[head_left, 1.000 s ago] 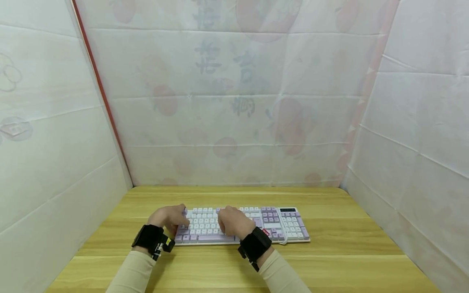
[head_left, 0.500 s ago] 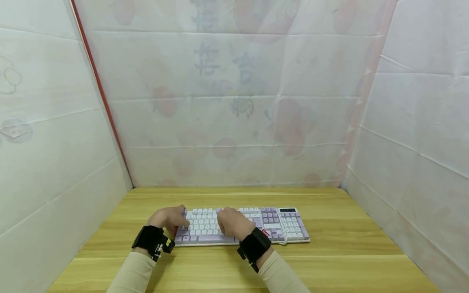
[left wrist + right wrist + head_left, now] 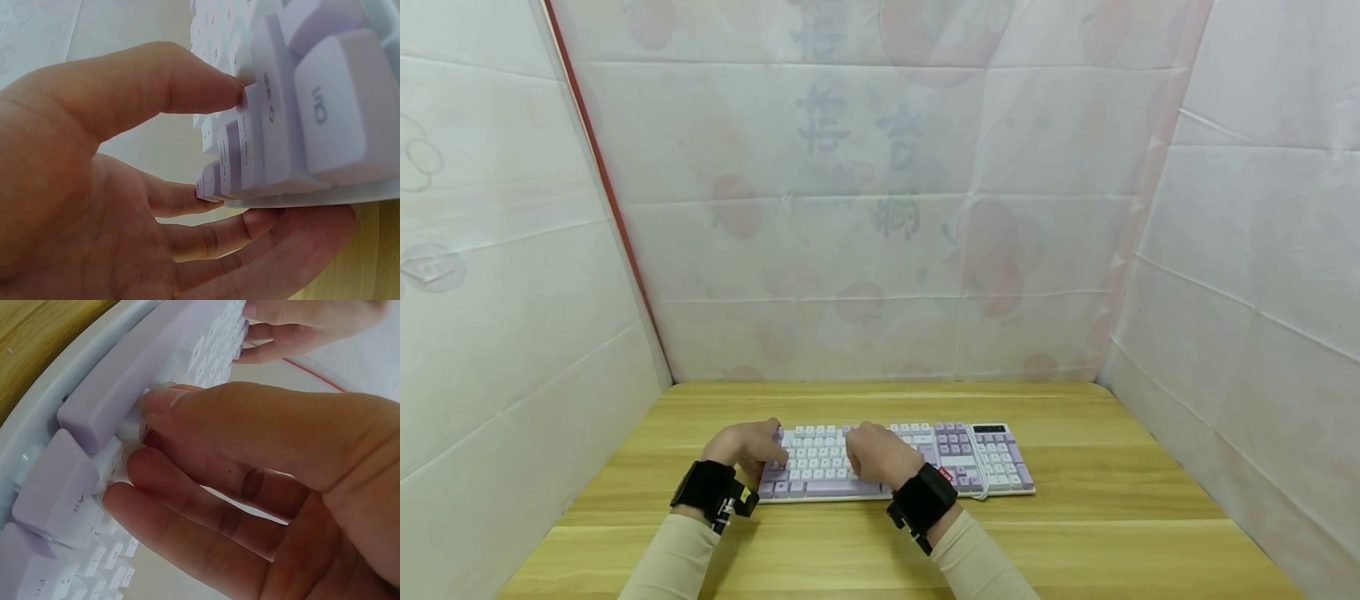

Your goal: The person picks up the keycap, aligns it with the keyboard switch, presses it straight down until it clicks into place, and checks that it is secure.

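A white and lilac keyboard (image 3: 820, 454) lies flat on the wooden table. At its left end my left hand (image 3: 745, 443) grips the edge. In the left wrist view the thumb presses on top by the left-side keys, while the other fingers lie along the keyboard's side and lower edge. My right hand (image 3: 883, 454) is over the keyboard's middle with curled fingers. Just above the lilac space bar (image 3: 119, 372), its thumb and index finger pinch a white keycap (image 3: 132, 424), mostly covered by the fingertips. The other right fingertips rest among neighbouring keys.
A white cable (image 3: 976, 458) lies bundled across the keyboard's right part, with a small red tag (image 3: 945, 474) beside it. The wooden table (image 3: 1112, 500) is bordered by white printed sheets (image 3: 880, 333) at the back and both sides.
Both hands and the keyboard stay in nearly the same place. Only a slight shift of the head view shows.
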`<act>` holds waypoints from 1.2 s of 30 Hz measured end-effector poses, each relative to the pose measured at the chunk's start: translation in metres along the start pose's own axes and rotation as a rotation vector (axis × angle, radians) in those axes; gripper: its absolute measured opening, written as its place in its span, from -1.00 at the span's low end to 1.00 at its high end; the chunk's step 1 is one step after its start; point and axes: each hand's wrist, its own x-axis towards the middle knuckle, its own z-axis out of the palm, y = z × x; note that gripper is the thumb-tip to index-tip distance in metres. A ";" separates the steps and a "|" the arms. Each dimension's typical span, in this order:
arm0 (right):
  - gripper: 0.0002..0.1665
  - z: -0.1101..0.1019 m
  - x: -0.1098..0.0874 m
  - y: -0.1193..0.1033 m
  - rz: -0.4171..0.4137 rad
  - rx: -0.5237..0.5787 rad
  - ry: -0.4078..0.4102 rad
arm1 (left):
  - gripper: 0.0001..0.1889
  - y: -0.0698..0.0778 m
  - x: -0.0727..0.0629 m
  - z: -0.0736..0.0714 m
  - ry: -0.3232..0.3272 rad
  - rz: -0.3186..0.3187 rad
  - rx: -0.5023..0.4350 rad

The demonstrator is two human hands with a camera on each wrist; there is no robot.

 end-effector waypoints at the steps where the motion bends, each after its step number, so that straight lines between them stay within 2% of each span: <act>1: -0.29 0.000 0.000 0.000 -0.005 -0.002 0.003 | -0.15 0.000 0.000 0.000 -0.001 0.001 0.000; 11: -0.33 -0.003 -0.001 0.001 -0.056 -0.029 0.033 | -0.24 0.000 -0.001 0.001 0.011 0.002 0.018; 13: -0.43 -0.004 0.000 0.000 -0.060 -0.044 0.037 | -0.24 0.000 -0.001 0.001 0.013 0.000 0.019; 16: -0.79 -0.003 0.002 -0.002 -0.067 -0.064 0.034 | -0.23 0.001 0.000 0.001 0.011 -0.001 0.010; 17: -0.85 -0.003 0.003 -0.002 -0.070 -0.071 0.032 | -0.22 0.001 -0.001 0.001 0.010 -0.002 0.008; 21: -0.86 0.001 0.007 -0.005 -0.073 -0.074 0.018 | -0.18 0.002 -0.001 0.001 0.010 -0.007 0.015; 26: -0.92 0.006 0.010 -0.010 -0.122 -0.094 0.034 | -0.15 0.001 -0.001 0.001 0.011 -0.011 0.014; 28: -0.83 0.007 0.011 -0.012 -0.155 -0.091 0.036 | -0.15 0.001 -0.001 0.001 0.011 -0.011 0.009; 33: -0.36 0.011 0.011 -0.018 -0.176 -0.091 0.043 | -0.17 0.001 -0.001 0.000 0.012 -0.010 0.014; 36: -0.25 0.013 0.012 -0.020 -0.166 -0.116 0.042 | -0.17 0.001 -0.001 0.000 0.008 -0.010 0.019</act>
